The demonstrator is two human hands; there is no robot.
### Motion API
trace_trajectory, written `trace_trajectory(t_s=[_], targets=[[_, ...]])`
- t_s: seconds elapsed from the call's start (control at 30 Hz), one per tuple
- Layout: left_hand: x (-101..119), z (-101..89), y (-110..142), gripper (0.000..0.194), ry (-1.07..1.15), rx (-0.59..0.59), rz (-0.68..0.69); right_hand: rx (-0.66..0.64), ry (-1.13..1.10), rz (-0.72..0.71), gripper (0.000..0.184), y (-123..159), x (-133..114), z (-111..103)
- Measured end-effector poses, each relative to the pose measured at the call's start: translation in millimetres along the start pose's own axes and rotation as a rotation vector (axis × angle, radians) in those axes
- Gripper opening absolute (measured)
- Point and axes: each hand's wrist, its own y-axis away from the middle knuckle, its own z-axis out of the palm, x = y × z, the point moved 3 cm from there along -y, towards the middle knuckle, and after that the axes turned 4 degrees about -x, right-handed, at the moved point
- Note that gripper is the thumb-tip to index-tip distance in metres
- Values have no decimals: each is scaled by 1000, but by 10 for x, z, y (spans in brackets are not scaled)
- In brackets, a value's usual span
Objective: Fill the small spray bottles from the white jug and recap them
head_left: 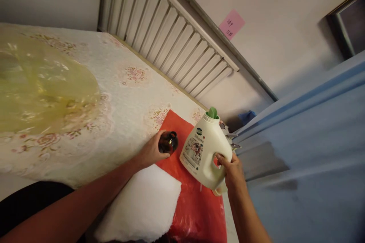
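Observation:
My left hand (152, 149) is wrapped round a small dark brown glass bottle (169, 142) whose open mouth faces up. To its right, my right hand (232, 166) grips the handle of a cream plastic detergent jug (210, 140) with a printed label. A green spout shows in the jug's uncapped neck. The jug is slightly tilted, and the two containers are apart. Beneath them lies a red plastic sheet or bag (196, 212). A white fluffy piece of padding (145, 201) is in front of my left hand, partly hidden by my forearm.
A crumpled yellow plastic bag (42, 87) lies at the left on the flowered tablecloth (128, 102). Behind the table runs a white radiator (168, 30). Blue curtain cloth (308, 152) hangs at the right. Small items, partly hidden, stand behind the jug.

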Motion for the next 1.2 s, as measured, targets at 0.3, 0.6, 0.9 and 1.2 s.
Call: trace_trajectory(t_s=[0.3,0.6,0.9,1.2], targets=[[158,-414,-87,81,32,206,-122,103,-324,-69,27,-48,235,622],[89,-397,338,86,-79,195,-169,90,-358,-54,21,73,544,1034],[527,-67,770,87,-157,142,-213,104,-395,-132,62,217,529,913],[687,679,1104,81,-60,-91,-183,129,1,80,31,434,1279,303]])
